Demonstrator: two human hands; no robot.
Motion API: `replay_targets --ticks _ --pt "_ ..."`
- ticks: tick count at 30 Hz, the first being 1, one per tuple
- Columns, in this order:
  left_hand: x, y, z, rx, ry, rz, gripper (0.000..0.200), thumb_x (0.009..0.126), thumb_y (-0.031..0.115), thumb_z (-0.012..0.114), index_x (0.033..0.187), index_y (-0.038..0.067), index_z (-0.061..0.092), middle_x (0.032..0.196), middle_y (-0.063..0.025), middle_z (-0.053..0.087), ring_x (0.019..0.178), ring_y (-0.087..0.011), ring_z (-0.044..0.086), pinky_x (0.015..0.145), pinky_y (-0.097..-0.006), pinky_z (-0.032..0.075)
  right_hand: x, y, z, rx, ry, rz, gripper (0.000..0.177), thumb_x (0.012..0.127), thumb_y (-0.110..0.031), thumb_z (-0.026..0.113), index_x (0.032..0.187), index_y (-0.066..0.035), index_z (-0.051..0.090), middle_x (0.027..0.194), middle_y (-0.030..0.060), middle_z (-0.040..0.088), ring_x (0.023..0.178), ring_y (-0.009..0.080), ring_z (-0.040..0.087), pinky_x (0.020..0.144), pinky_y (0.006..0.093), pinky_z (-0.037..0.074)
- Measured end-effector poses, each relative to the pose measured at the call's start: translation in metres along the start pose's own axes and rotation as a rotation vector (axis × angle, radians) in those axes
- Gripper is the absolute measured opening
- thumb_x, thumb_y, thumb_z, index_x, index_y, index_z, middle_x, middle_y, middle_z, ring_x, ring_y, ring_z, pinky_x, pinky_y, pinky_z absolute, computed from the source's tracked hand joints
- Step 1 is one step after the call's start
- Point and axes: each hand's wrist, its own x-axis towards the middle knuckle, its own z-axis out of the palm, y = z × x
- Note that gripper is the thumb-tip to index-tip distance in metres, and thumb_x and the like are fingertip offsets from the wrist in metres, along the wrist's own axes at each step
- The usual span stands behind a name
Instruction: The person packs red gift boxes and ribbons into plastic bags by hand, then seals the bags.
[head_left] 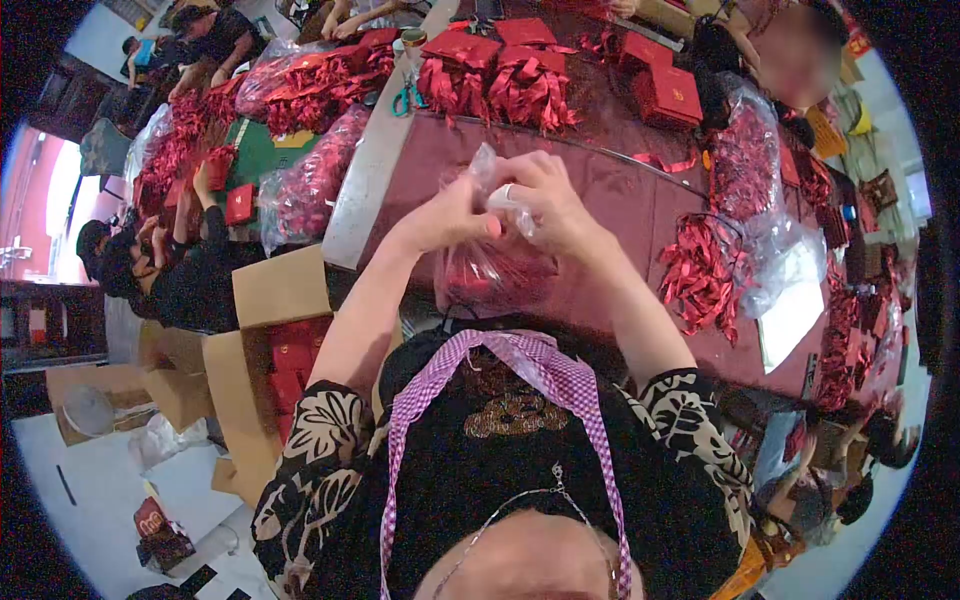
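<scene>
Over the dark red tablecloth (620, 215), a clear plastic bag (497, 283) with red items inside lies close in front of my body. My left hand (450, 213) grips the gathered top of the bag from the left, its fingers curled. On the other side, my right hand (555, 205) is closed on the same gathered plastic, with something white around one finger. A twist of clear film sticks up between the two hands. The fingertips are partly hidden by the hands and the plastic.
Stacks of red ribboned packets (460, 48) stand at the far side, near teal-handled scissors (408, 97). Loose red ribbons (700, 275) and a filled plastic bag (742, 150) lie right. An open cardboard box (240, 385) stands at left. Other people work around the tables.
</scene>
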Motion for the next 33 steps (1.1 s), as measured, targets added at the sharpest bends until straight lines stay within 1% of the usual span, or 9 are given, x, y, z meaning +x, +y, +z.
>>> replay_targets --ticks 7,9,13,15,21,24,28,30,33 --pt "0.005 -0.004 0.016 -0.117 0.167 -0.204 0.093 0.059 0.007 0.082 0.136 0.005 0.031 0.122 -0.0042 0.050 0.113 -0.0156 0.046 0.096 -0.0324 0.039 0.012 0.010 -0.001 0.016 -0.029 0.047 0.015 0.069 -0.016 0.062 0.083 -0.013 0.064 0.082 0.0111 0.062 0.076 0.0305 0.062 0.065 0.0398 0.051" --pt "0.012 -0.032 0.006 0.583 0.151 0.385 0.069 0.068 0.017 0.077 0.126 0.005 0.043 0.118 -0.0072 0.053 0.110 -0.0187 0.050 0.095 -0.0336 0.040 0.016 0.010 0.005 -0.228 -0.190 0.011 0.016 0.070 -0.017 0.061 0.085 -0.012 0.065 0.087 0.0120 0.064 0.080 0.0314 0.063 0.067 0.0410 0.052" --pt "0.016 -0.045 0.008 0.801 0.192 0.521 0.052 0.070 0.015 0.074 0.117 0.007 0.052 0.112 -0.0078 0.058 0.106 -0.0178 0.054 0.091 -0.0347 0.044 0.035 -0.015 0.000 -0.317 -0.305 0.036 0.012 0.070 -0.015 0.060 0.076 -0.004 0.060 0.078 0.0154 0.061 0.075 0.0346 0.060 0.063 0.0417 0.049" --pt "0.004 -0.030 0.019 0.386 0.261 0.045 0.030 0.073 0.015 0.071 0.101 0.006 0.063 0.101 -0.0063 0.065 0.098 -0.0143 0.058 0.089 -0.0338 0.045 0.043 -0.023 -0.004 -0.414 -0.497 0.124 0.017 0.072 -0.019 0.059 0.073 -0.001 0.059 0.074 0.0180 0.060 0.074 0.0366 0.060 0.061 0.0445 0.047" --pt "0.003 -0.024 0.011 0.136 0.027 -0.070 0.012 0.074 0.011 0.070 0.082 0.003 0.067 0.084 -0.0033 0.068 0.090 -0.0097 0.059 0.078 -0.0289 0.048 0.036 -0.009 -0.004 -0.227 -0.350 0.005 0.017 0.074 -0.020 0.059 0.083 -0.006 0.065 0.078 0.0172 0.064 0.074 0.0345 0.063 0.065 0.0463 0.050" --pt "0.005 -0.004 0.015 0.437 -0.005 -0.459 0.033 0.081 0.019 0.066 0.111 0.006 0.062 0.113 -0.0028 0.061 0.107 -0.0118 0.053 0.090 -0.0288 0.043 0.036 -0.014 -0.006 -0.234 -0.391 0.048 0.017 0.075 -0.020 0.058 0.083 -0.006 0.064 0.077 0.0175 0.064 0.075 0.0347 0.063 0.066 0.0457 0.050" --pt "-0.002 -0.049 0.013 0.127 0.163 -0.124 0.011 0.078 0.009 0.063 0.085 0.000 0.065 0.093 -0.0043 0.066 0.092 -0.0112 0.058 0.078 -0.0295 0.048 0.030 -0.016 0.002 -0.300 -0.374 0.057 0.019 0.076 -0.023 0.058 0.081 -0.005 0.063 0.076 0.0174 0.063 0.076 0.0351 0.062 0.067 0.0443 0.050" --pt "0.003 -0.046 0.011 0.759 0.103 0.239 0.016 0.085 0.011 0.058 0.096 0.002 0.063 0.095 -0.0028 0.063 0.094 -0.0104 0.056 0.079 -0.0278 0.048 0.033 -0.016 -0.009 -0.270 -0.451 -0.051 0.025 0.083 -0.026 0.054 0.085 -0.002 0.061 0.082 0.0176 0.063 0.075 0.0363 0.060 0.066 0.0435 0.048" --pt "-0.003 -0.011 0.027 0.190 0.232 -0.131 0.021 0.089 0.013 0.052 0.107 0.004 0.058 0.095 -0.0016 0.062 0.096 -0.0108 0.054 0.081 -0.0277 0.047 0.037 -0.004 -0.028 -0.227 -0.407 0.069 0.021 0.083 -0.021 0.056 0.092 -0.003 0.061 0.083 0.0158 0.063 0.076 0.0333 0.062 0.067 0.0394 0.050"
